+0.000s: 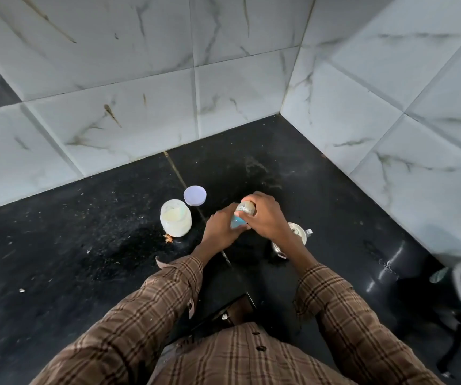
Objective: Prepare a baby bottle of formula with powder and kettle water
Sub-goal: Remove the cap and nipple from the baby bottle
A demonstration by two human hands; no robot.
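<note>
Head view: we hold the baby bottle [241,218] upright above the black counter [84,245], left hand [219,232] gripping its lower body, right hand [265,218] wrapped over its cap directly above; powder jar [175,218] stands open just left.

Blue bottle [237,222], lilac lid [195,195], brown plaid sleeves [151,301], blk counter [70,245].

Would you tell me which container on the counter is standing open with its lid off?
The white powder jar, left of both hands; its lavender lid lies just behind it.
</note>
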